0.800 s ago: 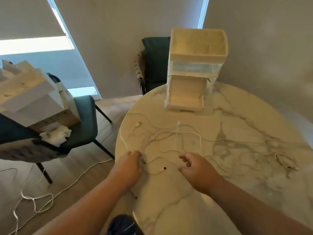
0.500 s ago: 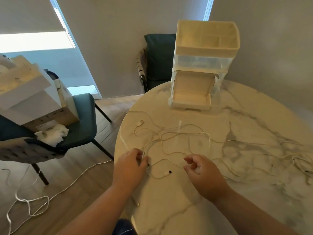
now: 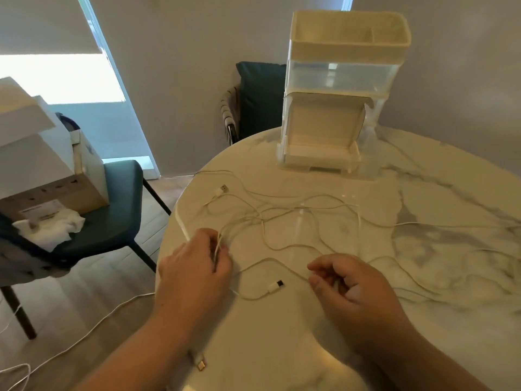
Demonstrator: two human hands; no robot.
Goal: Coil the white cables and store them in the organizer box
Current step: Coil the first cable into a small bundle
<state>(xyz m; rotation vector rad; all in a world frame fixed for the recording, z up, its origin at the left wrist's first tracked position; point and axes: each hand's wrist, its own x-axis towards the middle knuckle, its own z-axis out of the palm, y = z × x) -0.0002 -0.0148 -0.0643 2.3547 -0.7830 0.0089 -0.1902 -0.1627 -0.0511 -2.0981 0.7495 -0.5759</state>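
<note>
Barely shifted since half a second ago: left hand [image 3: 194,272] nudged a touch toward the rim of the desk [image 3: 423,320], right hand [image 3: 352,289] kept in much the same spot. Left hand curled round a few gathered strands of the white cables [image 3: 282,213], looped up over the fingers. Right hand curled as well, thumb and forefinger pinching a single strand (grip partly hidden by the knuckles). Between the hands, a slack loop ending in a small dark-tipped plug [image 3: 275,286], flat on the desk. Further out, the remaining white cables sprawled loose and uncoiled over the marble top, with a flat metal plug [image 3: 221,190] near the left rim. Beyond the tangle, at the far side of the desk, the organizer box [image 3: 344,88], upright, lowest drawer pulled out. Off to the left, a dark chair [image 3: 112,210] bearing a cardboard box [image 3: 56,193]; on the floor, another white cord [image 3: 84,334].
</note>
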